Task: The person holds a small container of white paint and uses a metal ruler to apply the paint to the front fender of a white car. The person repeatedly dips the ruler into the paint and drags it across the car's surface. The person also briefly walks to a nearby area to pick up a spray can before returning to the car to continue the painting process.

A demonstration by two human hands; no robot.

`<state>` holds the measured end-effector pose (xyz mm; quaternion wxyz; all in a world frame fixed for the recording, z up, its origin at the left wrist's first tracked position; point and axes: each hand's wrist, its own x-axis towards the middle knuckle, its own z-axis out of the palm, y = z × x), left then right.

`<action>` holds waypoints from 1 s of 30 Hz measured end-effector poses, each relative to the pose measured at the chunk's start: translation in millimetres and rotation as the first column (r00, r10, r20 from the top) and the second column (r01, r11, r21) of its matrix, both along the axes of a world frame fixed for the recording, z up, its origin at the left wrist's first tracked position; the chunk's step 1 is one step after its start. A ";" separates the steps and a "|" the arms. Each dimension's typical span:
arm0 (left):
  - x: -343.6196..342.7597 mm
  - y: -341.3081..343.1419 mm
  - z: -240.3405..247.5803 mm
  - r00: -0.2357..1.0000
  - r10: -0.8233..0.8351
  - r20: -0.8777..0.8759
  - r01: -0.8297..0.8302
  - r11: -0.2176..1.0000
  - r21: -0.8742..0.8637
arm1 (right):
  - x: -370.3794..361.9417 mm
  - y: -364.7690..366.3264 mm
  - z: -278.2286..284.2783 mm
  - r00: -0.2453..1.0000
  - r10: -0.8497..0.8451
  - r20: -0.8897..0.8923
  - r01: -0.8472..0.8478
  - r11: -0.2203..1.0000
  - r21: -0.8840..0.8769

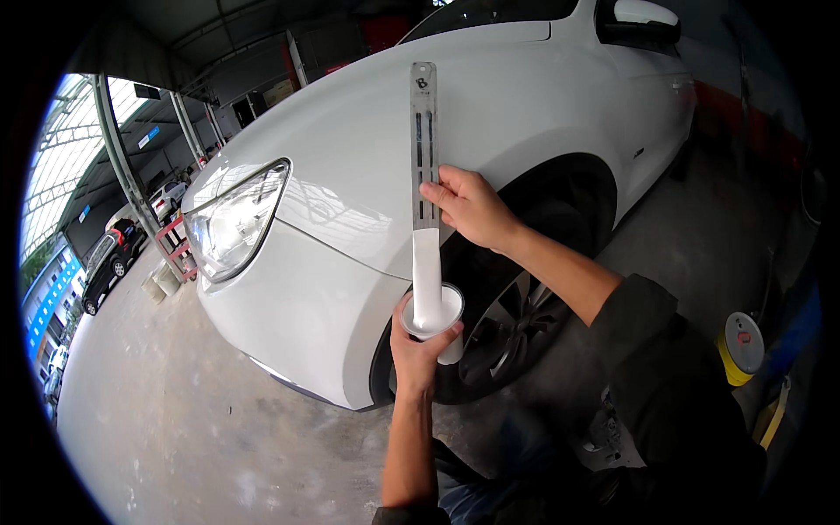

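My left hand (415, 353) is wrapped round a small cup (451, 352) of white paint, held upright in front of the car's wheel. Between thumb and fingers, my right hand (472, 206) grips a flat grey metal paint stirring stick (424, 140) with long slots in it. The stick stands nearly vertical. Its lower part is coated in white paint and reaches down into the cup, where its tip is hidden. Right behind both hands is the front fender of a white car (341, 149).
The car's headlight (238, 219) is at left and its front wheel (516, 324) close behind the cup. A yellow bucket with a grey lid (745, 341) stands at far right. Pale buckets (164, 282) sit by a post, with parked cars (114, 262) beyond.
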<state>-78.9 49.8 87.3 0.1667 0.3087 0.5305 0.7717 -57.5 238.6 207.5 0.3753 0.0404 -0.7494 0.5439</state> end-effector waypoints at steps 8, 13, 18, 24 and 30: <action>-1.0 1.9 -3.3 1.000 0.001 -0.002 -0.001 1.000 0.009 | -1.1 4.2 19.2 0.999 0.049 0.015 -0.049 0.999 -0.024; -2.2 3.0 -7.2 1.000 -0.016 0.000 0.016 0.999 0.029 | -2.1 5.8 21.8 0.999 -0.013 0.031 0.012 1.000 0.023; -2.2 1.4 -8.5 1.000 -0.004 0.014 0.003 0.999 0.037 | -2.8 4.6 20.0 0.999 0.033 0.014 -0.033 0.999 -0.014; -6.9 -10.9 5.8 1.000 0.001 -0.025 0.000 0.999 0.035 | 15.3 -25.7 -2.5 0.990 -0.112 -0.087 0.135 0.930 0.341; -8.5 -14.0 6.6 0.999 0.024 -0.045 -0.022 0.999 0.044 | 14.7 -42.5 -7.9 0.990 -0.130 -0.051 0.139 0.940 0.311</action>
